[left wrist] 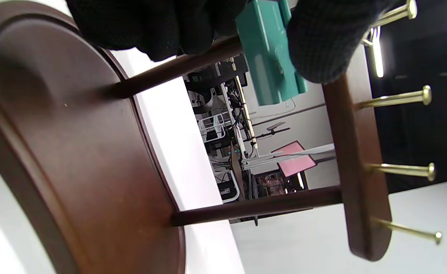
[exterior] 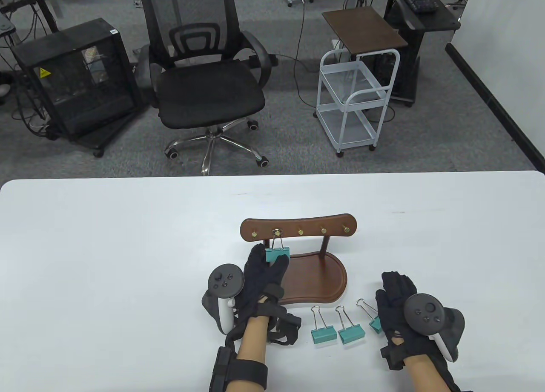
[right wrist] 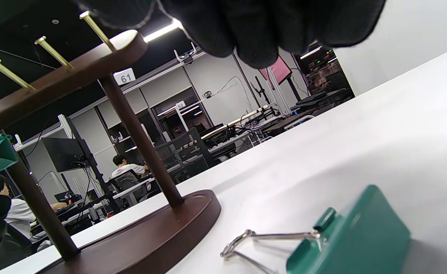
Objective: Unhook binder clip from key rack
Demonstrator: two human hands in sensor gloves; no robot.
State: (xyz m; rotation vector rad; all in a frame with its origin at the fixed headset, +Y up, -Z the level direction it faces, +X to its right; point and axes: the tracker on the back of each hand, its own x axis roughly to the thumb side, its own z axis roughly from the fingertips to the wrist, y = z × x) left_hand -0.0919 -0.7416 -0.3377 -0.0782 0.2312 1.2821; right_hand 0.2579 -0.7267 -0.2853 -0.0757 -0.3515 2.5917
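On the white table (exterior: 106,247), the left hand (exterior: 259,277) pinches the hooked binder clip (exterior: 277,254) — right hand's (exterior: 398,306) grip unclear.

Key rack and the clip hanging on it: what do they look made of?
Key rack: looks like dark-stained wood with a smooth semi-gloss finish; soft sheen on the base. Its pegs: shiny gold-coloured metal, likely brass. Binder clip, gripped by the left hand: teal painted body, probably sheet metal, with bright wire handles.

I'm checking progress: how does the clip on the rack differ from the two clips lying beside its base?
The hung clip dangles from a brass peg by its wire loop; the two loose clips lie flat on the table. The left hand pinches the hung clip; nothing touches the loose ones. All are teal with silver handles.
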